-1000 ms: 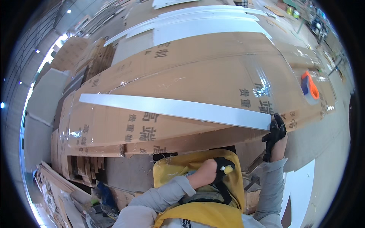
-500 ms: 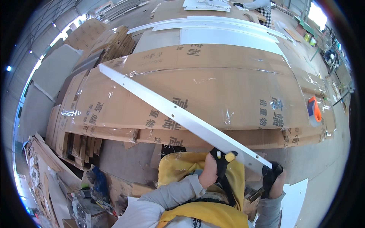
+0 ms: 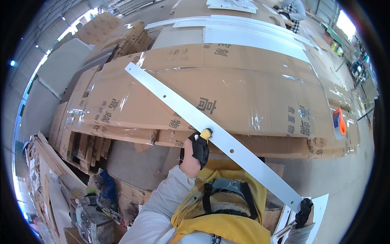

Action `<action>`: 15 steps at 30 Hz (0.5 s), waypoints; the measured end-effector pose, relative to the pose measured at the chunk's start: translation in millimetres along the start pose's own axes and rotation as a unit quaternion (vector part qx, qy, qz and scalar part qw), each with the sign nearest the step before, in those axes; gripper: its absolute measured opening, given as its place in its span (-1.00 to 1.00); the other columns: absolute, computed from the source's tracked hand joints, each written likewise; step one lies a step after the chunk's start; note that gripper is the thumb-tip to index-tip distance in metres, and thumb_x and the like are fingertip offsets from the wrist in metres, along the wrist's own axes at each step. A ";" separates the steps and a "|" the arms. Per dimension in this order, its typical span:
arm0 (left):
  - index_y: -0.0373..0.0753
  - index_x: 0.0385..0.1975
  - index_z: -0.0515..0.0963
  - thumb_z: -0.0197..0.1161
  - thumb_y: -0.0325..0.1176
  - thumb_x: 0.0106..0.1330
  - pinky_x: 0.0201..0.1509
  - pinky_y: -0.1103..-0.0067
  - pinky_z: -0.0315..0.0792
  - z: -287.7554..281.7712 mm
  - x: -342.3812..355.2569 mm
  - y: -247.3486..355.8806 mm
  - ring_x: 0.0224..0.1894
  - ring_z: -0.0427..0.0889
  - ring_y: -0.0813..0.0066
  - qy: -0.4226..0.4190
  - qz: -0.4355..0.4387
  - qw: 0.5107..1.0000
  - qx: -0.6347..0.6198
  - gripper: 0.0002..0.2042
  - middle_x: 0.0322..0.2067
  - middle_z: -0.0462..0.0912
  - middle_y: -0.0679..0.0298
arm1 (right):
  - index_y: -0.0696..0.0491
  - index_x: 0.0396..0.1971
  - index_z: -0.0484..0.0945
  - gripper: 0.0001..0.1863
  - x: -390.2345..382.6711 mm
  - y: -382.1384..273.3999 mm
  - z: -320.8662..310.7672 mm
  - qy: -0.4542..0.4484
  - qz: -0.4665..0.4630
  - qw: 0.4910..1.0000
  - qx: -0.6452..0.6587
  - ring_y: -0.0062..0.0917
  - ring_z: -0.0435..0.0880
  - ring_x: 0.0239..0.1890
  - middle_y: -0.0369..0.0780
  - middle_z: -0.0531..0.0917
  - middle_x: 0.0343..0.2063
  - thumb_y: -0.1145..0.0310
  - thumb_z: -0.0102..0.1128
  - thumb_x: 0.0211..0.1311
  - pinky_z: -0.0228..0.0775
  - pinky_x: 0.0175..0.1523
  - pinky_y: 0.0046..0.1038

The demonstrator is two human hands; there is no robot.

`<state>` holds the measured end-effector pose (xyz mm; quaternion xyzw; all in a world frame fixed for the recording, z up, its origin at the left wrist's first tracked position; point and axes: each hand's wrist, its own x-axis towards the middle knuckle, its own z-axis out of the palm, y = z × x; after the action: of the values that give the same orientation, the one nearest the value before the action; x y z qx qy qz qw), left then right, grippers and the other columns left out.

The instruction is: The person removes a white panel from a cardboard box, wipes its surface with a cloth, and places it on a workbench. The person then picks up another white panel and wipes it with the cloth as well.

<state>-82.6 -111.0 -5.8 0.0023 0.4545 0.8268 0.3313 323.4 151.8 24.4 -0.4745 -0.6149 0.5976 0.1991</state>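
The strip [image 3: 219,140] slants over the cardboard [image 3: 264,93], far end to the left, near end to the right, past the front edge; the left hand [image 3: 200,152] is beside its middle, a tool [image 3: 206,134] in it; the right hand [image 3: 304,213] is at the near end; the dispenser [image 3: 340,122] lies on the cardboard's right end; panels [image 3: 256,38] lie behind, a person [image 3: 297,12] beyond them, far right; scraps [image 3: 44,175] lie front left.
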 end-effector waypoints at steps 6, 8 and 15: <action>-0.26 -0.22 0.51 0.05 -0.46 0.34 -0.54 0.70 0.36 19.2 -8.5 -21.6 -0.54 0.49 0.61 0.009 0.058 0.988 -0.143 -0.88 -0.45 0.52 0.35 | 0.24 -0.09 0.49 -0.69 13.7 39.3 -49.9 0.100 -0.058 0.992 -0.049 -0.53 0.55 -0.31 -0.19 0.55 -0.28 0.56 0.19 0.13 0.53 -0.25 -0.53; -0.32 -0.11 0.51 0.05 -0.54 0.32 -0.35 0.67 0.50 21.0 -11.2 -35.3 -0.37 0.59 0.53 -0.023 0.083 0.988 -0.130 -0.81 -0.27 0.60 0.26 | 0.23 -0.07 0.50 -0.63 7.8 -15.4 -4.9 0.093 -0.095 0.989 -0.063 -0.45 0.53 -0.23 -0.18 0.54 -0.25 0.55 0.24 0.07 0.51 -0.19 -0.45; -0.35 -0.20 0.58 0.28 -0.62 0.17 -0.20 0.63 0.49 86.5 -59.1 -40.1 -0.28 0.59 0.60 -0.063 0.135 0.985 0.085 -0.80 -0.32 0.65 0.33 | 0.19 -0.34 0.59 -0.61 1.7 -85.0 136.2 -0.175 -0.333 0.698 -0.609 -0.15 0.57 -0.41 -0.03 0.60 -0.40 0.21 0.40 -0.11 0.39 -0.32 -0.19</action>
<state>11.8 -63.8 32.3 0.1437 0.4972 0.8205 0.2426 182.6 92.9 74.3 -0.1439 -0.9861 0.0593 -0.0587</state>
